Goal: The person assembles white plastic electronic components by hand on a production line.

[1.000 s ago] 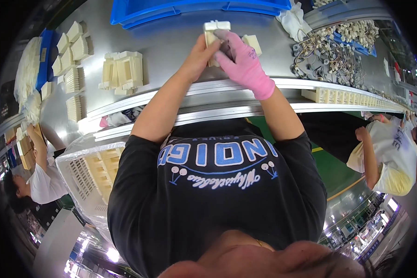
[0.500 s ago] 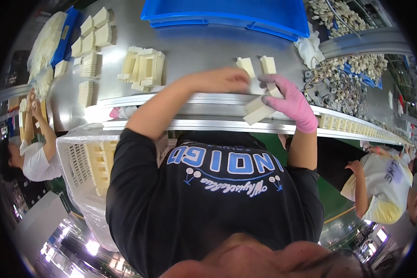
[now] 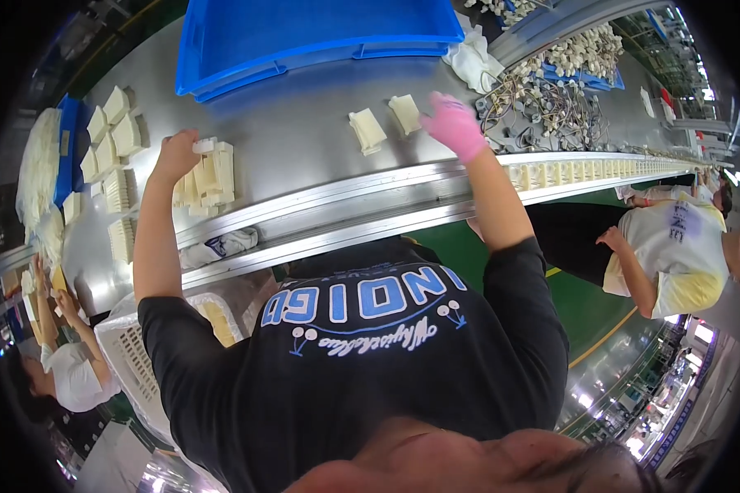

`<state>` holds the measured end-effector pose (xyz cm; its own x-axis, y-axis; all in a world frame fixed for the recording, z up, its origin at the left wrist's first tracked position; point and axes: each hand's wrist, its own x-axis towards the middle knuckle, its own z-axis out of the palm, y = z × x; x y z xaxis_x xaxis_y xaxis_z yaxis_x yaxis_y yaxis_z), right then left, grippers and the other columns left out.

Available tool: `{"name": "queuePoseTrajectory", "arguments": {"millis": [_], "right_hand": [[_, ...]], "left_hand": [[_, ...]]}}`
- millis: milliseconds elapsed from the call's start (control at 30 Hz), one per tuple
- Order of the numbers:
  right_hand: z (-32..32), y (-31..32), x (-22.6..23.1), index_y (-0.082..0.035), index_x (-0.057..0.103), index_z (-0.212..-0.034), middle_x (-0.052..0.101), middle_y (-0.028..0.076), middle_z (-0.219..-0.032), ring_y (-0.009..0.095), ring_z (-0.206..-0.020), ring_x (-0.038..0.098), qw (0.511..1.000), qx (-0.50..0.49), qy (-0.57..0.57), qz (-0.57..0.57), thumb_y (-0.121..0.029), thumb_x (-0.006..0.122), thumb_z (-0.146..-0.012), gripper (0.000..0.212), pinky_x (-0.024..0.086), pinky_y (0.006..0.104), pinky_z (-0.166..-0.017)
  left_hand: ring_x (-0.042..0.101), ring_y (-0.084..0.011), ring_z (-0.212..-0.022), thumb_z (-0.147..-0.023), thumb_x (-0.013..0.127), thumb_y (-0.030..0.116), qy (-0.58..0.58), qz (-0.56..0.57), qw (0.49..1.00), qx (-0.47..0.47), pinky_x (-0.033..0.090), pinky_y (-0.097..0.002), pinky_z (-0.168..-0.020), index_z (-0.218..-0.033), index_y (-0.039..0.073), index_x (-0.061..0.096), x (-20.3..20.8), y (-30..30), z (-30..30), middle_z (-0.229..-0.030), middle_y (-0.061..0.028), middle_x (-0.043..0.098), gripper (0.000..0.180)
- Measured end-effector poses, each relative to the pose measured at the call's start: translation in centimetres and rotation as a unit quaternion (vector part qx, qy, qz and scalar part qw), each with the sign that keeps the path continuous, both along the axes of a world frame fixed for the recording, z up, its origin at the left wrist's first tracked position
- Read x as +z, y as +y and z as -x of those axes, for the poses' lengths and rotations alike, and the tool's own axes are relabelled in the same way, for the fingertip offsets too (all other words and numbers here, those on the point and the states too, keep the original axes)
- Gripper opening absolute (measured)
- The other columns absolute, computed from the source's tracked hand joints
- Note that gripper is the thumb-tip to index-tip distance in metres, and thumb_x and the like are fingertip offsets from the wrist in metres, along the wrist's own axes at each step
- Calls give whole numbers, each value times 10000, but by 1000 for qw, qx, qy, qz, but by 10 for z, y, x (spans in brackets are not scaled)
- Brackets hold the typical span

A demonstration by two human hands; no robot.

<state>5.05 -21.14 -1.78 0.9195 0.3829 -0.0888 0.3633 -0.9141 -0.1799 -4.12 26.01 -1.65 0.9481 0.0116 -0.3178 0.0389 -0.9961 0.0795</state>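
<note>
My bare left hand [image 3: 177, 156] is at a stack of cream plastic housings [image 3: 214, 179] on the metal table. Its fingers are closed on a pale plastic housing [image 3: 205, 145] at the top of the stack. My right hand [image 3: 454, 127], in a pink glove, is by the near edge of a tangle of wired parts [image 3: 543, 111]. Motion smears its fingers, and I make out nothing held in them. Just left of the glove, a cream housing [image 3: 404, 113] lies on the table, with a second housing [image 3: 367, 131] beside it.
A large blue bin [image 3: 321, 62] stands at the back. More cream housings [image 3: 111, 135] lie in rows at left. A metal rail [image 3: 329, 205] runs along the near edge, with a line of cream parts [image 3: 584, 171] at right. A white crate [image 3: 136, 353] stands below left. People work on both sides.
My left hand has moved left from the middle to the stack. My right hand no longer shows the cream housings it held over the rail and has moved farther away. The view has shifted.
</note>
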Motion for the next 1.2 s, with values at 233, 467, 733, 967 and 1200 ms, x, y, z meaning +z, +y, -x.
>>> {"name": "queuePoseTrajectory", "arguments": {"millis": [233,467,733,967,1200], "right_hand": [[-24,48,-36,-34,447,-1012,565,168,-943,322,-912,545,986,-59,103,118,-243,559,-676,412,435,389,-760],[-4,36,11,-30,505,-903,557,90,-705,190,-620,557,948,-24,156,-275,-224,582,-718,279,439,296,-554],[63,67,49,-11,507,-811,526,67,-562,135,-479,523,853,-58,273,-441,-199,556,-764,200,400,266,-451],[89,88,33,-57,372,-1114,566,140,-717,319,-640,563,897,37,-16,-439,-164,538,-768,398,436,370,-553],[85,84,47,-45,399,-1108,556,131,-724,307,-622,564,912,65,13,-406,-138,537,-770,377,435,358,-543]], "left_hand": [[543,-183,-820,-688,484,-49,-256,508,816,104,430,-301,-708,-1016,52,453,48,-84,-2,-817,-74,543,344],[517,-134,-731,-792,445,185,-42,686,670,281,418,-277,-621,-882,39,570,21,-182,-13,-774,-58,564,212],[517,-154,-840,-895,376,309,17,744,627,229,477,-300,-624,-1052,61,363,14,-253,4,-945,-82,504,294],[504,-133,-860,-918,301,317,-126,737,653,123,460,-257,-669,-1090,54,361,8,-257,8,-991,-82,484,320],[506,-142,-887,-911,333,315,-69,765,625,140,472,-270,-673,-1130,51,347,3,-254,9,-1028,-90,481,344]]}}
